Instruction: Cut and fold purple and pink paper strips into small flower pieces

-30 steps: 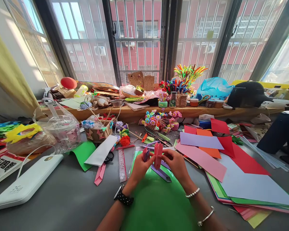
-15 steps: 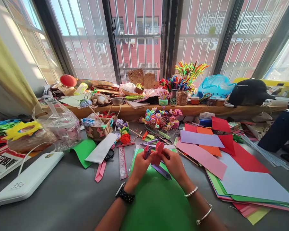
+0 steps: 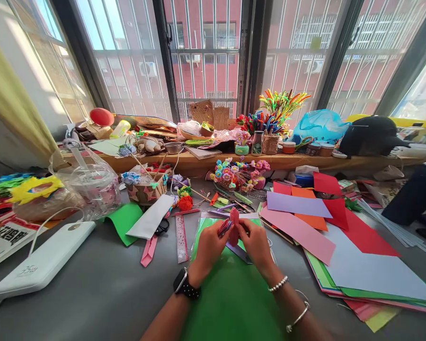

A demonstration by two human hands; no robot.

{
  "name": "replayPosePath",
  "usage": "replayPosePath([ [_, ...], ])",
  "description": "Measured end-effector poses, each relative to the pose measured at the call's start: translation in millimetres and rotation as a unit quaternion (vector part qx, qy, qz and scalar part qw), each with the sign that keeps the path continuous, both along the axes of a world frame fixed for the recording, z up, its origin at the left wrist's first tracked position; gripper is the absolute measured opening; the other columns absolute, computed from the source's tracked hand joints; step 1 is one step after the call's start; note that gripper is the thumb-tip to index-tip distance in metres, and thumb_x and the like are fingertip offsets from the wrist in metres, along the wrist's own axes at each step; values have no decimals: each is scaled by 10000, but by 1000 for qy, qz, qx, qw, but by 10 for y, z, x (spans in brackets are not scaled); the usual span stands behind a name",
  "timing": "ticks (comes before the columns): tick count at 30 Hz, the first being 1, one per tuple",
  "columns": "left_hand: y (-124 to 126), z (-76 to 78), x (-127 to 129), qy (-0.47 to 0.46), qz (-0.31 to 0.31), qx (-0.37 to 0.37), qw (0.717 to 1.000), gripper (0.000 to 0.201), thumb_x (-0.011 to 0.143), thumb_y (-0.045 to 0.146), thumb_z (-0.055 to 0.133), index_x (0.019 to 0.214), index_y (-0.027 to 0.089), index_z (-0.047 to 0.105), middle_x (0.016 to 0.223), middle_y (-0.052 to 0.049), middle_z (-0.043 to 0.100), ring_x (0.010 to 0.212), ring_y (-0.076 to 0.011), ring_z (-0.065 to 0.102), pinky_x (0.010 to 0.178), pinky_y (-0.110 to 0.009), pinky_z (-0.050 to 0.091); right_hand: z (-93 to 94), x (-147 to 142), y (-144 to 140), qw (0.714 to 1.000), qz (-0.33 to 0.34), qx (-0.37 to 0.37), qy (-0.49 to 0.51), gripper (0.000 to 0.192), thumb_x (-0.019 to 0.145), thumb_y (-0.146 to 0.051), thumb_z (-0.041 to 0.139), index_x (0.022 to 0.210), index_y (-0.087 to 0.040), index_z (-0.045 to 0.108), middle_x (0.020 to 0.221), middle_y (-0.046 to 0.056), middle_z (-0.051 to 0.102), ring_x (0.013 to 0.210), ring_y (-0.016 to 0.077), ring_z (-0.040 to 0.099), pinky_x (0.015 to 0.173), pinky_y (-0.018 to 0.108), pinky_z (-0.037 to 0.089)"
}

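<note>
While both hands meet over the green sheet [image 3: 230, 298], the left hand [image 3: 208, 248] and right hand [image 3: 256, 244] pinch a folded pink paper piece [image 3: 234, 226] between closed fingertips, held upright at centre. Striped folded layers [image 3: 224, 227] fan out at its 9 o'clock, against the left fingers. Ruler [image 3: 181, 238] lies at 9 o'clock of the hands, loose coloured paper stack [image 3: 341, 246] at 3 o'clock, white power bank [image 3: 42, 263] far out at 9.

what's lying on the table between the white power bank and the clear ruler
In the head view, between the white power bank and the clear ruler lie a green sheet, a white folded paper and a pink paper strip.
</note>
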State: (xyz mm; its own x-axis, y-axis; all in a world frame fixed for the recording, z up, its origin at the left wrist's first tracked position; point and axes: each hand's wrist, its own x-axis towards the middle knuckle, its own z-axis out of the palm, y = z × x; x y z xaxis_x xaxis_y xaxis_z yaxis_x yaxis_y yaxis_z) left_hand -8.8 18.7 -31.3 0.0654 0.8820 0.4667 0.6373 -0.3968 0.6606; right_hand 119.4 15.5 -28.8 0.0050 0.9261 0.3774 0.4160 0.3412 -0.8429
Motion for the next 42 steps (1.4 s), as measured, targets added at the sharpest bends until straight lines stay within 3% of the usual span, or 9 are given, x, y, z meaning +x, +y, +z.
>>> replayPosePath([
  [8, 7, 71, -17, -148, -19, -113, 982, 339, 685, 440, 547, 726, 120, 654, 485, 34, 478, 455, -86, 347, 450, -216, 276, 37, -4, -21, 1000, 1, -1, 13, 226, 781, -290, 455, 836, -182, 645, 762, 55, 682, 659, 196, 608, 617, 289, 444],
  [17, 77, 64, -46, -336, -122, -296, 886, 358, 570, 470, 655, 672, 135, 580, 302, 121, 281, 276, -23, 183, 319, -189, 103, 34, -12, -30, 997, 28, -14, 65, 206, 770, -310, 490, 783, -170, 642, 696, 53, 673, 622, 196, 615, 596, 295, 471],
  [23, 73, 53, -45, -349, -122, -299, 880, 355, 565, 464, 665, 661, 133, 578, 303, 122, 283, 272, -13, 181, 310, -180, 99, 26, -1, -21, 996, 17, -25, 85, 215, 742, -347, 527, 715, -166, 640, 665, 50, 672, 607, 197, 616, 587, 300, 482],
  [28, 42, 90, -77, -266, -96, -239, 929, 372, 640, 486, 592, 695, 120, 636, 336, 101, 311, 301, -27, 228, 331, -181, 174, 8, 14, -9, 994, 29, -30, 97, 247, 745, -366, 525, 756, -155, 653, 698, 59, 678, 626, 200, 622, 584, 298, 495],
  [32, 171, 235, -360, -64, 15, -122, 990, 331, 730, 429, 519, 794, 133, 653, 607, -19, 614, 508, -110, 512, 473, -209, 369, 20, 14, -20, 997, 23, -24, 75, 225, 756, -330, 514, 761, -156, 655, 714, 54, 679, 633, 192, 620, 594, 291, 488],
  [34, 298, 310, -565, 162, 132, -87, 974, 299, 783, 372, 472, 864, 137, 637, 749, -65, 652, 696, -176, 580, 604, -256, 415, 32, 9, -27, 998, 19, -18, 65, 209, 758, -310, 510, 761, -159, 655, 707, 49, 678, 627, 186, 616, 591, 285, 479],
  [35, 365, 335, -663, 204, 162, -94, 961, 296, 779, 345, 490, 867, 100, 631, 782, -111, 648, 769, -233, 582, 644, -308, 417, 38, 7, -31, 998, 18, -15, 59, 202, 759, -301, 509, 759, -161, 655, 704, 48, 678, 623, 184, 614, 590, 283, 474],
  [38, 516, 337, -890, 265, 162, -125, 942, 183, 762, 240, 543, 832, 92, 625, 813, -121, 632, 843, -279, 574, 698, -369, 427, 52, 3, -37, 999, 14, -8, 48, 195, 758, -288, 507, 753, -163, 657, 701, 50, 681, 613, 182, 609, 583, 279, 463],
  [42, 521, 274, -1001, 301, 141, -134, 934, 274, 815, 280, 489, 1049, 141, 518, 1047, -72, 550, 896, -198, 554, 744, -381, 466, 51, 2, -33, 999, 15, 1, 39, 204, 756, -299, 506, 741, -166, 659, 681, 46, 680, 600, 180, 605, 571, 273, 453],
])
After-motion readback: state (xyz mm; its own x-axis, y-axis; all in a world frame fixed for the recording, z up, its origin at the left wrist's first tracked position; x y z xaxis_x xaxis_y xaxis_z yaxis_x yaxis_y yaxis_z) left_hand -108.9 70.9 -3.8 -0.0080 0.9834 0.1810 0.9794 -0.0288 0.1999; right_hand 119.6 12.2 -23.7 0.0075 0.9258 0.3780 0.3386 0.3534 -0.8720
